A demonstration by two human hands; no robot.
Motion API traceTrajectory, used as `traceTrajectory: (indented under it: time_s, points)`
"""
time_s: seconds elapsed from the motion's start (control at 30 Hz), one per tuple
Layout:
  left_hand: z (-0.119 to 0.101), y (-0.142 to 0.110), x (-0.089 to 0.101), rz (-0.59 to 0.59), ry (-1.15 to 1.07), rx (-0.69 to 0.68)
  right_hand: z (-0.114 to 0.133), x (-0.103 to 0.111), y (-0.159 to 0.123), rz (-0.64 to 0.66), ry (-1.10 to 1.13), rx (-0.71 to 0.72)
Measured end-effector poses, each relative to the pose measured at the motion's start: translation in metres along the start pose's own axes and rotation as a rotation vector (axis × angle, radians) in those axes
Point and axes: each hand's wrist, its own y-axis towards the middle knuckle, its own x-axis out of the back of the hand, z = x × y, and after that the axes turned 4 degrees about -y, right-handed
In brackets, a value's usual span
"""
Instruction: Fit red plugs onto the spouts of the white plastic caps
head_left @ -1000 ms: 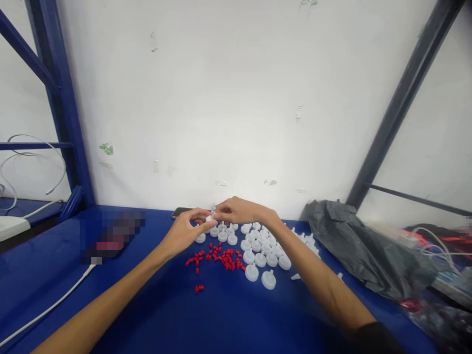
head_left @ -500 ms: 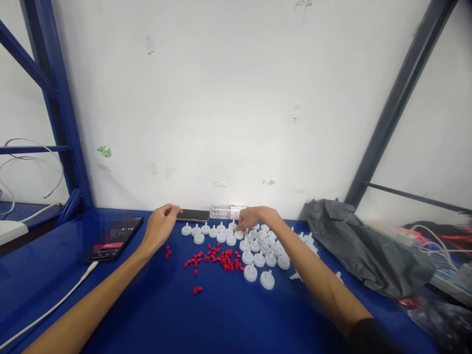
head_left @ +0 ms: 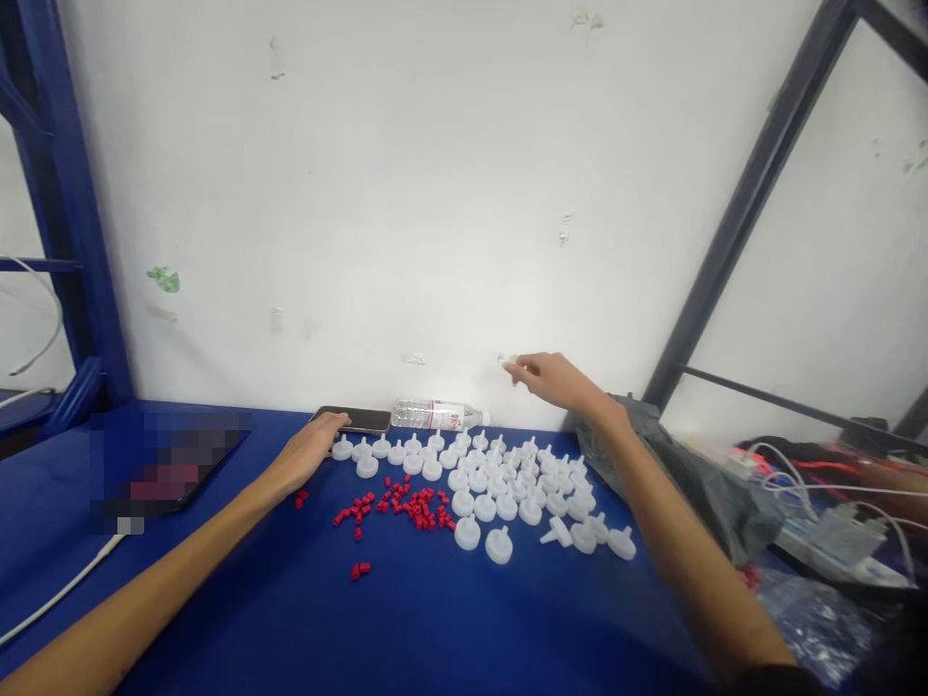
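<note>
A: Where is the left hand (head_left: 308, 452)?

B: Low, toward the far left of the blue surface (head_left: 406, 638). Its fingers overlap the left end of the dark phone (head_left: 369, 420), just beside the leftmost of the white spouted pieces (head_left: 507, 507). I can't say whether it touches either.

A: And its grip?

B: The fingers reach away from the camera, so I can't tell how wide it is, or whether anything is in it.

A: What about the right hand (head_left: 552, 379)?

B: Raised above the far side of the white pieces, in front of the wall (head_left: 406, 193). Its grip looks narrow, thumb and fingertips close together. A pale mark lies behind the tips, so I can't tell whether they pinch something small.

A: How do the white pieces lie?

B: Most stand spout up, crowded in the middle and to the right, with a looser row running left. One near the right side lies tipped over.

A: And the red pieces (head_left: 422, 508)?

B: Loosely heaped left of the white crowd, nearer than the row. A couple lie apart on the near side, and a few sit close by the left wrist.

A: Anything along the far edge?

B: A clear bottle (head_left: 439, 416) on its side, right of the phone.
</note>
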Motion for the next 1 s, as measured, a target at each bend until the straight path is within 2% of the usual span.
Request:
traceTrajectory:
  time_s: [0.1, 0.2, 0.3, 0.43, 0.57, 0.77, 0.9, 1.0]
  points:
    - [-0.003, -0.001, -0.004, 0.072, -0.107, 0.061, -0.037, -0.011, -0.031, -0.102, 0.149, -0.102]
    - [-0.007, -0.002, -0.006, 0.105, -0.176, 0.089, -0.073, -0.037, -0.056, -0.188, 0.266, -0.189]
    - [-0.008, -0.001, -0.005, 0.121, -0.206, 0.092, -0.105, -0.063, -0.065, -0.204, 0.439, -0.288]
    - [-0.006, 0.003, 0.003, 0.078, -0.166, 0.081, -0.134, -0.083, -0.066, -0.183, 0.663, -0.372]
    - [-0.004, 0.007, 0.013, 0.03, -0.087, 0.047, -0.144, -0.096, -0.071, -0.174, 0.823, -0.414]
    - [-0.002, 0.005, 0.02, 0.03, 0.056, -0.014, -0.144, -0.113, -0.071, -0.194, 0.984, -0.434]
    - [-0.006, 0.002, 0.018, 0.059, 0.224, -0.072, -0.14, -0.116, -0.066, -0.178, 1.107, -0.42]
    - [-0.011, 0.0, 0.019, 0.092, 0.396, -0.108, -0.145, -0.113, -0.066, -0.221, 1.188, -0.436]
